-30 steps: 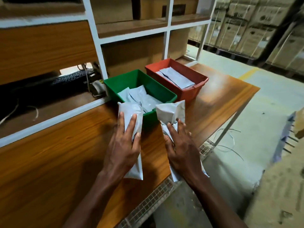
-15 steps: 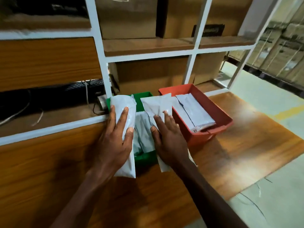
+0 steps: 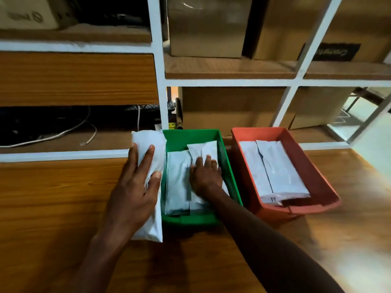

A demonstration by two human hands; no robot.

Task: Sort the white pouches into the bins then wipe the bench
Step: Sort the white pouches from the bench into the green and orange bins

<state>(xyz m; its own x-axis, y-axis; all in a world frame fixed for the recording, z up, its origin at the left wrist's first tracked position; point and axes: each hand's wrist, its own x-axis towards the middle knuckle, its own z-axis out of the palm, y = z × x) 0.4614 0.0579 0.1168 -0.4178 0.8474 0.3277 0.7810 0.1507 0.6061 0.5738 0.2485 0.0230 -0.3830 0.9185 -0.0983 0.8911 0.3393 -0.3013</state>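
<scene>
My left hand grips a long white pouch held just left of the green bin, over the wooden bench. My right hand is inside the green bin, pressing another white pouch down onto the pouches lying there. To the right, the red bin holds two flat white pouches.
A white-framed shelf unit rises behind the bins, with cardboard boxes, a keyboard and loose cables. The bench runs out at the right, where the pale floor shows.
My right hand has lowered its pouch into the green bin. My left hand with its pouch has shifted beside the bin's left wall. The view has turned squarely onto the bins.
</scene>
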